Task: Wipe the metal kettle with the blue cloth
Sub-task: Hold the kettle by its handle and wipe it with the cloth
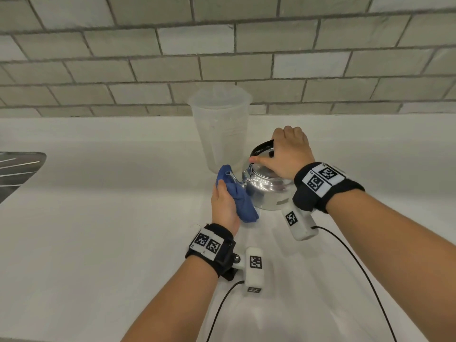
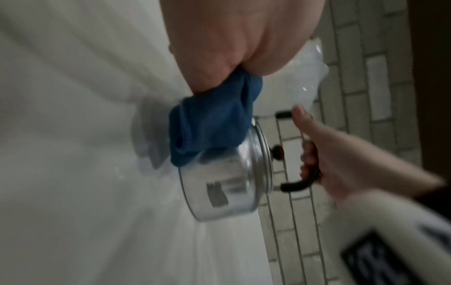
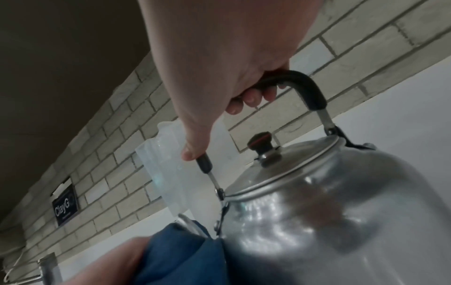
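A shiny metal kettle (image 1: 267, 191) (image 2: 227, 183) (image 3: 329, 221) stands on the white counter (image 1: 98, 218). My right hand (image 1: 287, 154) (image 3: 219, 77) grips its black arched handle (image 3: 305, 84) (image 2: 295, 186) from above, thumb stretched along the handle's left end. My left hand (image 1: 223, 206) (image 2: 231, 48) holds the bunched blue cloth (image 1: 238, 196) (image 2: 209, 127) (image 3: 185, 254) against the kettle's left side, around the spout (image 1: 232, 176). The lid with its black knob (image 3: 260, 143) sits on top.
A tall translucent plastic jug (image 1: 220, 129) (image 3: 165, 164) stands just behind the kettle, close to the tiled wall (image 1: 222, 53). A metal sink drainer (image 1: 17, 169) shows at the left edge. Cables (image 1: 357, 267) trail from the wrist cameras across the counter.
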Demonstrator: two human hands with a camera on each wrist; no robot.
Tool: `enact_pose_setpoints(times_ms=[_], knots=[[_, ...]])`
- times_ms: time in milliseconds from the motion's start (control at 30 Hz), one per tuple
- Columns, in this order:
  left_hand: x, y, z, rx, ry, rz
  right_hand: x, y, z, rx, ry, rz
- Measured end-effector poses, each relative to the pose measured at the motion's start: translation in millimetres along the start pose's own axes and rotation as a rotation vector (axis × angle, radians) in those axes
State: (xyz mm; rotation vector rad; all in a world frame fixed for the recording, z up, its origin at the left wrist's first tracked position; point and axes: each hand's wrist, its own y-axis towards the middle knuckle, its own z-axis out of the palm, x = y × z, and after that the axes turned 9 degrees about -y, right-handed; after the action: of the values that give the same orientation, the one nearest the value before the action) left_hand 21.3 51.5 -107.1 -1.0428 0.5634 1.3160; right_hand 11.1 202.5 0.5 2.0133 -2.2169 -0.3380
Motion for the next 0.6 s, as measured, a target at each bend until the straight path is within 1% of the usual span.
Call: enact_pose_setpoints(times_ms=[100, 167, 233, 367, 433, 533, 600], knots=[[4.4, -11.0, 17.6, 0.028, 0.077, 0.092, 5.1, 0.1, -1.3, -0.022, -0.024, -0.009], [6.0, -15.1, 28.8, 0.025, 0.128, 0.153, 7.8, 0.2, -2.4, -0.028, -0.044, -0.028], [10.8, -15.9, 34.5, 0.010, 0.161, 0.177, 9.3, 1.0, -3.1, -0.022, -0.028, -0.040], [11.7, -18.7, 31.8, 0.039, 0.283, 0.171, 11.3, 1.6, -3.7, -0.009, 0.011, -0.070], [11.4, -24.0, 31.5, 0.070, 0.345, 0.190, 13.1, 1.2, -3.6, -0.010, 0.019, -0.077], [10.7, -35.6, 32.1, 0.140, 0.501, 0.253, 13.9, 1.4, -3.5, -0.008, 0.033, -0.073], [9.0, -43.1, 31.3, 0.174, 0.571, 0.259, 14.3, 1.1, -4.1, 0.001, 0.032, -0.064]])
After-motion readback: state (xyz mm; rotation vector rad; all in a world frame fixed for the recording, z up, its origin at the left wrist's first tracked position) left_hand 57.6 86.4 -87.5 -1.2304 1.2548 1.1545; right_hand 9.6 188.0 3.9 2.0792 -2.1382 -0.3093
